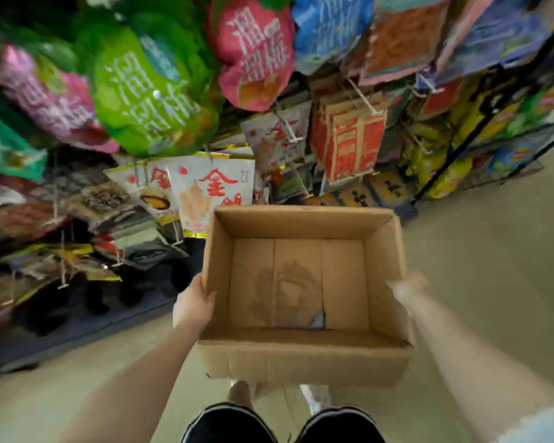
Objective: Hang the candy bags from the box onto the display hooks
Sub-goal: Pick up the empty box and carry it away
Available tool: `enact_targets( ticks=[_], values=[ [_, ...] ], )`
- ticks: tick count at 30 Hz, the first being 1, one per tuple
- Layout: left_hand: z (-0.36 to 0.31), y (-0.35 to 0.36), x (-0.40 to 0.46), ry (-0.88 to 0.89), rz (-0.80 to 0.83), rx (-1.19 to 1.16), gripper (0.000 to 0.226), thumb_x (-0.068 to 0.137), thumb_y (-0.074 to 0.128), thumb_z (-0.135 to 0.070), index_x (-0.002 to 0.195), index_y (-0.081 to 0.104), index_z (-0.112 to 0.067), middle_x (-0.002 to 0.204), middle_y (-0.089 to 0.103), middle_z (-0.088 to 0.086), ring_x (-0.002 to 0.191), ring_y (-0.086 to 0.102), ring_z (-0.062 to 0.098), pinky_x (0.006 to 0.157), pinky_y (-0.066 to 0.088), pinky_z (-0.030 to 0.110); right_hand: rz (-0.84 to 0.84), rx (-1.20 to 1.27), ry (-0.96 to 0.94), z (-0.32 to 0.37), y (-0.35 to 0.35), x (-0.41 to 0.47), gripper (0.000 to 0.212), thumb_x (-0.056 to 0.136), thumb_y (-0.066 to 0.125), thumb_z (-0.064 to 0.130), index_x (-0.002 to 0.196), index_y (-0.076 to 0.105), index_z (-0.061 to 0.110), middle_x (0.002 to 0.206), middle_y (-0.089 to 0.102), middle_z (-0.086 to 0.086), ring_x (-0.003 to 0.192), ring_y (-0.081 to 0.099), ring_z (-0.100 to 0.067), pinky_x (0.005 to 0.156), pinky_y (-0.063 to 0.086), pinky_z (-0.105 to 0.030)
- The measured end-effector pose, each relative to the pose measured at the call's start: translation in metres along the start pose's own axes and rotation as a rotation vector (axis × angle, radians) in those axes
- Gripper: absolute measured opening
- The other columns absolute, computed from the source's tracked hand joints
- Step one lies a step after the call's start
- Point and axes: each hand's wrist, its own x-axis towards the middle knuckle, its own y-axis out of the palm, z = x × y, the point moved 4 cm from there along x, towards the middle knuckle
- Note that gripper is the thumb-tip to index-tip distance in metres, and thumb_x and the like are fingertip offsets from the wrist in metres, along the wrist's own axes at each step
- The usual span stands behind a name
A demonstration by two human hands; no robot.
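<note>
Box [301,282], centre to lower centre of frame, held up off the floor [477,251] in front of me, above my shoes [231,423]. Open top faces up toward the camera. No candy bags in it: bare cardboard bottom with a dark stain and a small scrap of something grey at the lower middle of the bottom panel, too small to identify.

Left hand [194,303]: on the box's left wall, thumb hooked over the rim, fingers out of sight on the outer face. Gripping.

Right hand [408,286]: blurred, at the box's right wall near the rim. It seems to be touching or holding that wall, but I cannot tell how the fingers lie or whether they are curled.

Progress, my judgement: box is emptied, so the hanging looks finished or nearly so. Hooks [293,129] across the upper half of the frame carry bags [211,190] in dense rows; I cannot tell which ones came from this box. What remains is probably only putting the box away.

Orientation: the box's long axis runs roughly bottom to top in the frame, tilted slightly clockwise, far end pointing at the display just beside the white-and-red bags at centre.
</note>
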Motion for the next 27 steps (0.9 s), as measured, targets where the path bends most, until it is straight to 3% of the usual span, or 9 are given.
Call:
enact_targets(
  ticks=[10, 15, 20, 25, 27],
  values=[
    [0.148, -0.027, -0.147, -0.462, -0.288, -0.326, 0.025, 0.085, 0.059, -0.014, 0.109, 0.056, -0.007, 0.103, 0.065, 0.019, 0.097, 0.060, 0.037, 0.078, 0.046, 0.036, 0.270, -0.486, -0.474, 0.107, 0.085, -0.076, 0.061, 0.092, 0.054, 0.023, 0.143, 0.025, 0.005, 0.148, 0.034, -0.014, 0.132, 0.038, -0.033, 0.106, 0.038, -0.041],
    [0.236, -0.027, -0.241, -0.720, -0.457, -0.529, 0.036, 0.084, 0.059, -0.014, 0.120, 0.055, -0.016, 0.107, 0.066, 0.017, 0.097, 0.061, 0.036, 0.082, 0.050, 0.038, 0.453, -0.572, -0.697, 0.134, 0.165, -0.157, 0.046, 0.083, 0.064, 0.025, 0.122, 0.053, 0.005, 0.123, 0.059, -0.017, 0.110, 0.056, -0.036, 0.093, 0.048, -0.044],
    [0.306, -0.022, -0.323, -0.916, -0.607, -0.699, 0.038, 0.085, 0.060, -0.014, 0.122, 0.054, -0.013, 0.112, 0.064, 0.016, 0.101, 0.060, 0.034, 0.088, 0.048, 0.040, 0.590, -0.682, -0.967, 0.172, 0.243, -0.272, 0.030, 0.084, 0.062, 0.027, 0.107, 0.060, 0.007, 0.102, 0.066, -0.014, 0.092, 0.062, -0.033, 0.082, 0.053, -0.041],
    [0.377, -0.037, -0.361, -1.017, -0.714, -0.817, 0.033, 0.087, 0.058, -0.013, 0.119, 0.054, -0.005, 0.115, 0.062, 0.018, 0.106, 0.056, 0.035, 0.082, 0.041, 0.035, 0.656, -0.703, -1.158, 0.202, 0.316, -0.393, 0.038, 0.086, 0.060, 0.030, 0.118, 0.057, 0.011, 0.110, 0.064, -0.014, 0.099, 0.060, -0.034, 0.089, 0.051, -0.046],
    [0.414, -0.048, -0.367, -1.048, -0.769, -0.872, 0.040, 0.089, 0.058, -0.013, 0.126, 0.049, -0.001, 0.124, 0.057, 0.020, 0.114, 0.052, 0.037, 0.091, 0.040, 0.038, 0.662, -0.709, -1.206, 0.206, 0.348, -0.435, 0.038, 0.086, 0.060, 0.028, 0.120, 0.056, 0.011, 0.111, 0.063, -0.014, 0.099, 0.060, -0.034, 0.089, 0.051, -0.045]
  ],
)
